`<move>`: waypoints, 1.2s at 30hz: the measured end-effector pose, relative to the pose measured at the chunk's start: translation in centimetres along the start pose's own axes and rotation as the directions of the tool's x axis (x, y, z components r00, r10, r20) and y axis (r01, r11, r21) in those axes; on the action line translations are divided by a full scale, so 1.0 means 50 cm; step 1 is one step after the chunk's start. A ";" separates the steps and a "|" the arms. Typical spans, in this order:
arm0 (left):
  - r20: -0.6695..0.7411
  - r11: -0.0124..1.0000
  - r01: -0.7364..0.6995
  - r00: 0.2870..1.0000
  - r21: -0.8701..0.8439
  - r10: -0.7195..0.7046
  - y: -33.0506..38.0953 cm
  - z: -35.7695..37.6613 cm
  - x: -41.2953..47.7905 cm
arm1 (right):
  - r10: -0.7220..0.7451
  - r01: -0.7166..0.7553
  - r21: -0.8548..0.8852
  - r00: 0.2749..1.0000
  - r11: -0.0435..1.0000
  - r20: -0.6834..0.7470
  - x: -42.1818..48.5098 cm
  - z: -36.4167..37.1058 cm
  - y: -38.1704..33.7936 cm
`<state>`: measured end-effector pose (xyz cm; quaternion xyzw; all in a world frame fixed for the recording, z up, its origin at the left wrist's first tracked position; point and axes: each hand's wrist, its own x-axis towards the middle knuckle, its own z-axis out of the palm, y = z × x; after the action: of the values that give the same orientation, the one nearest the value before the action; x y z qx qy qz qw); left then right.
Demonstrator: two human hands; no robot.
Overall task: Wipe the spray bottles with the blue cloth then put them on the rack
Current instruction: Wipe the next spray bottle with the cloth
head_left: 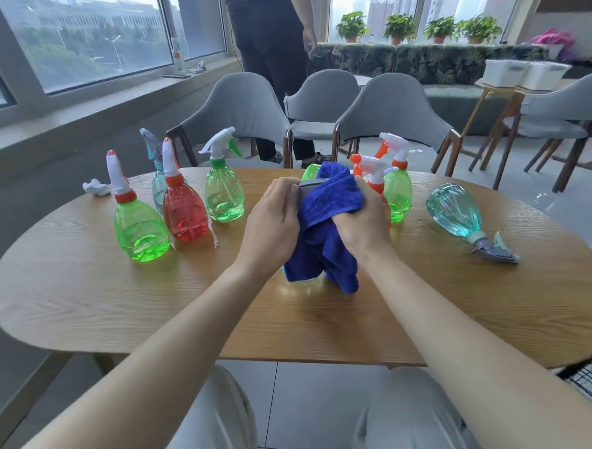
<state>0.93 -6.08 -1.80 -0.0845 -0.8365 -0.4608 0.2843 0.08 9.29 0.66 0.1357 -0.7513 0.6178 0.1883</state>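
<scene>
Mid-table, blue cloth apparently wrapping bottle

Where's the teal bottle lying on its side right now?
In the head view, the teal bottle lies at the right of the table, nozzle toward the near edge, right of the rightmost green bottle.
</scene>
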 end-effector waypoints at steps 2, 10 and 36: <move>-0.001 1.000 -0.004 1.000 0.003 0.004 -0.001 0.001 -0.001 | 0.014 -0.014 0.014 1.000 1.000 0.020 -0.001 -0.004 0.007; -0.029 0.999 0.008 1.000 -0.043 -0.009 -0.008 0.006 0.004 | 0.167 -0.179 0.149 0.982 0.972 0.089 -0.003 -0.026 0.029; -0.020 0.999 0.037 0.999 -0.038 -0.038 0.035 0.011 -0.024 | 0.152 -0.147 0.195 0.988 0.970 -0.011 -0.005 0.055 0.029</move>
<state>2.42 -4.49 -1.43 -0.0694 -0.8260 -0.4827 0.2828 -0.62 6.89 -1.18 0.0883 -0.6934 0.7019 0.1371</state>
